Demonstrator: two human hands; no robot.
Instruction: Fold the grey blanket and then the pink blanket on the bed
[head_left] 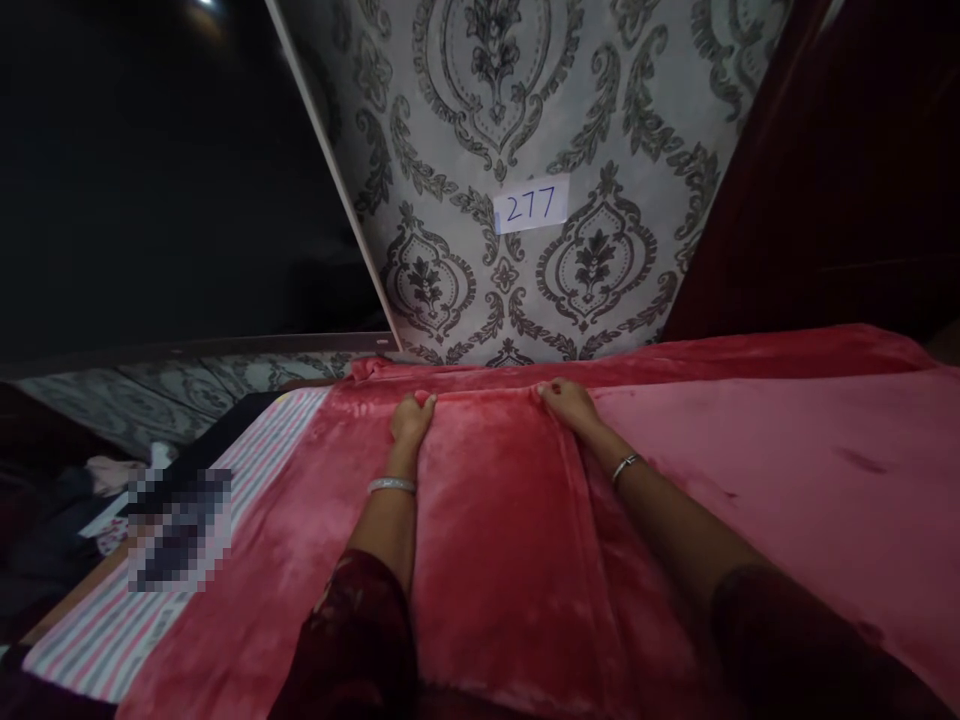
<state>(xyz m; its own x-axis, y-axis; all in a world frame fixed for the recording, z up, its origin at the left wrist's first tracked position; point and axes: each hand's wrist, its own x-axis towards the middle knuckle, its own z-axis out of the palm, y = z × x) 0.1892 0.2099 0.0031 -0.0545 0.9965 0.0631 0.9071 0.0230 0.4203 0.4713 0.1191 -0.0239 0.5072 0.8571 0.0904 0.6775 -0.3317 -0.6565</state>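
Observation:
A plush red blanket (495,520) lies spread in front of me, with a folded strip between my two arms. My left hand (410,418) pinches the strip's far edge at its left corner, thumb pointing right. At the other corner of that edge, my right hand (568,402) grips the same blanket with its fingers closed. The edge runs fairly straight between both hands. To the right, a paler pink face of the blanket (787,470) shows. A bracelet circles each wrist.
A striped cloth (281,440) lies under the blanket's left side, with a blurred-out patch on it. A large dark screen (172,180) stands at the left. Behind is a patterned wall with a paper marked 277 (531,205). Dark red furniture (840,180) rises at right.

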